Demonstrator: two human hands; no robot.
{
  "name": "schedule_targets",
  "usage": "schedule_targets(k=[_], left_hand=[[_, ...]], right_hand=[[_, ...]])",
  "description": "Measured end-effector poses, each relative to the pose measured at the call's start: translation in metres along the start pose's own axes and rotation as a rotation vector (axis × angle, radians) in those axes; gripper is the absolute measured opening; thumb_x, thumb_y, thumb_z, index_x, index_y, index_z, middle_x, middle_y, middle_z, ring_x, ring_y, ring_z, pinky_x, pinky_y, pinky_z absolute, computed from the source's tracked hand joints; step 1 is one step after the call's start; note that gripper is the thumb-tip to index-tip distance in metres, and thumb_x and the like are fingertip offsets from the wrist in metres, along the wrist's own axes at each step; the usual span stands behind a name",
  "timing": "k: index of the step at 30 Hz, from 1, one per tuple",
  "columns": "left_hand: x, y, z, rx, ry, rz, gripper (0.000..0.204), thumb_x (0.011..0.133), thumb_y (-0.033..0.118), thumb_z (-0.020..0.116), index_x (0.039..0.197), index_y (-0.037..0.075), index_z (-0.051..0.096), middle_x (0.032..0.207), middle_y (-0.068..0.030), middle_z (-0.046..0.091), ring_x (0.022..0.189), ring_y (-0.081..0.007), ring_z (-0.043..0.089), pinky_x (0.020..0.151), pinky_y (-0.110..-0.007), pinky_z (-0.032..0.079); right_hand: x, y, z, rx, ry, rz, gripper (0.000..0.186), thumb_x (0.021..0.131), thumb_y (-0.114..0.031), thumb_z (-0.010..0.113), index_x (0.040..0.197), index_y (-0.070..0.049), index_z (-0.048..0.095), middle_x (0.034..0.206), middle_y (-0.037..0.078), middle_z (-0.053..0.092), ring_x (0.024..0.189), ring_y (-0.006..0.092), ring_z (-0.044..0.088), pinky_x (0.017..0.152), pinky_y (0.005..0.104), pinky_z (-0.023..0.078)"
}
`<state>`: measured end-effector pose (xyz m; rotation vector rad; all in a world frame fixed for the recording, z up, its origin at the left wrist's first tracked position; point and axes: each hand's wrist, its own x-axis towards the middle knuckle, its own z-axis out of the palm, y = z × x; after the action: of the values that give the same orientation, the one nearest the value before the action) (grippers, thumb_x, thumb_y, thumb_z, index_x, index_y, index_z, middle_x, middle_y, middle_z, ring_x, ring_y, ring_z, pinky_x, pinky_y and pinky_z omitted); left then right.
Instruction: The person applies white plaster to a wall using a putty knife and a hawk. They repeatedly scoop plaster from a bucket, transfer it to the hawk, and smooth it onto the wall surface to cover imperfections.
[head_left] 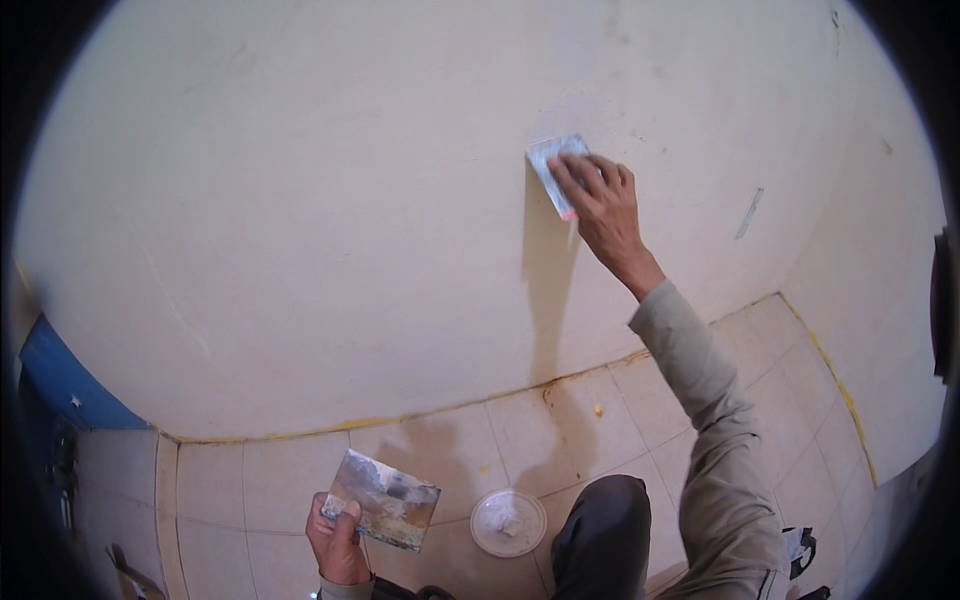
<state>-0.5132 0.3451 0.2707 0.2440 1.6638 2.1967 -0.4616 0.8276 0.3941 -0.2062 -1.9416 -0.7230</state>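
My right hand [608, 212] is raised to the wall, its fingers closed on a flat, pale blue scraper [543, 158] with a small red spot at its lower end. The scraper lies against the off-white wall [350, 250], just below a greyish patch of filler [572, 112]. Low on the left, my left hand [338, 545] grips a square, flat scraper plate [392, 503] by its edge, thumb on top. Grey and whitish smears cover that plate. Between it and my knee, a round white dish [477, 532] stands on the floor with a white lump of paste or powder in it.
My bent knee [603, 530] in dark trousers is right of the dish. Beige floor tiles [290, 500] meet the wall along a yellowish line. A blue panel [75, 375] stands at the far left. Another wall [880, 260] rises on the right, and a black-and-white item [800, 550] lies lower right.
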Motion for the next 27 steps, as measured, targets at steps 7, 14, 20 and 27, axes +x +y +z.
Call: schedule_targets(k=[7,14,20,27], left_hand=[[0.001,-0.001,0.003,-0.025,0.010,0.009,0.013,0.083,0.001,0.062,0.088,0.006,0.051,0.077,0.0032,0.052,0.065,-0.0034,0.044,0.059,-0.019,0.035],[-0.001,-0.003,0.003,-0.020,0.055,0.020,0.013,0.083,0.002,0.063,0.088,0.008,0.051,0.076,0.0046,0.051,0.063,-0.0019,0.041,0.055,-0.018,0.031],[0.001,-0.002,0.002,-0.007,0.038,-0.017,0.013,0.083,0.003,0.063,0.088,0.008,0.051,0.076,0.0045,0.052,0.063,-0.0019,0.042,0.053,-0.017,0.031],[-0.005,0.003,0.012,-0.036,0.087,0.027,0.013,0.084,0.003,0.063,0.088,0.007,0.051,0.078,0.0036,0.052,0.065,-0.0028,0.043,0.056,-0.018,0.032]], right_hand=[[0.036,0.022,-0.035,-0.121,-0.065,-0.262,0.047,0.083,-0.012,0.063,0.129,-0.016,0.055,0.128,-0.002,0.054,0.118,0.0195,0.049,0.099,0.0451,0.036],[0.010,0.045,-0.030,-0.105,-0.329,-0.315,0.071,0.064,-0.022,0.077,0.132,-0.018,0.056,0.133,-0.004,0.054,0.122,0.0186,0.049,0.106,0.0475,0.034],[0.044,0.027,-0.039,-0.128,-0.158,-0.354,0.059,0.065,-0.021,0.077,0.121,-0.016,0.061,0.124,-0.003,0.056,0.117,0.0167,0.048,0.102,0.0465,0.034],[-0.005,0.043,-0.021,-0.073,-0.328,-0.233,0.045,0.079,-0.005,0.063,0.123,-0.017,0.062,0.125,-0.002,0.059,0.115,0.0198,0.052,0.100,0.0436,0.036]])
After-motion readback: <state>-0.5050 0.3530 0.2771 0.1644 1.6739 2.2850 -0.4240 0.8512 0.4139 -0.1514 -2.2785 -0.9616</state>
